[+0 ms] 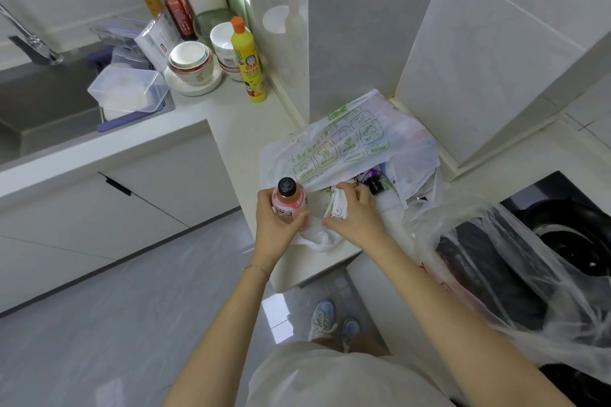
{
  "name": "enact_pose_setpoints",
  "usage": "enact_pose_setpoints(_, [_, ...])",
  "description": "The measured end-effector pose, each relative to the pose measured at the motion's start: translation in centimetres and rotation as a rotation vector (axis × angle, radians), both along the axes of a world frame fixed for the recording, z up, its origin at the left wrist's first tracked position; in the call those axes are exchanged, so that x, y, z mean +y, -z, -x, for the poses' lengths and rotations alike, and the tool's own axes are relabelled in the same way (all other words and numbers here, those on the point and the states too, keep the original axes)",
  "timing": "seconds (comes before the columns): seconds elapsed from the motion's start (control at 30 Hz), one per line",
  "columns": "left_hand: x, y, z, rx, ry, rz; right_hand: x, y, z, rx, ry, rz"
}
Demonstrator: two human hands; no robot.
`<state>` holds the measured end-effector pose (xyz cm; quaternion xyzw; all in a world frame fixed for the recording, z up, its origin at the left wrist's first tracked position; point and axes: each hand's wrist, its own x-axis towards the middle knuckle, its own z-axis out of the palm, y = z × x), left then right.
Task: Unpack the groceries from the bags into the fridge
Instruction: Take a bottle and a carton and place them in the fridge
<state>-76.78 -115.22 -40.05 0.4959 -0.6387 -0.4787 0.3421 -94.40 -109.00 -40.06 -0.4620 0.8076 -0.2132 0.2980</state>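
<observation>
White counter with printed grocery bag, yellow bottle, stacked bowls.

Left hand fingers wrapped round pink bottle; beyond them bare countertop up to yellow bottle, open floor left. Right hand fingers grip white printed bag; dark-capped bottle at fingertips, tiled wall behind bag, crumpled clear bag crowding right.

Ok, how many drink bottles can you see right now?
2. A pink bottle is in the left hand. A purple bottle lies in the mouth of the white bag, just past the right hand, which grips a packet. More may be hidden inside it.
</observation>
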Motion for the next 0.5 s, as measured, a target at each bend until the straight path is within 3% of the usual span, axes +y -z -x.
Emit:
enact_pose_setpoints(0.1, [0.3,0.1,0.3,-0.002,-0.026,-0.016,-0.1,1.0,-1.0,0.003,0.041,0.064])
enact_pose_setpoints(0.3, [1.0,-0.8,0.7,0.013,-0.064,-0.069,0.6,1.4,-1.2,-0.312,0.234,0.210])
enact_pose_setpoints(0.5, [3.5,-2.0,0.8,0.074,-0.191,-0.093,2.5,-0.7,0.4,-0.405,0.373,0.279])
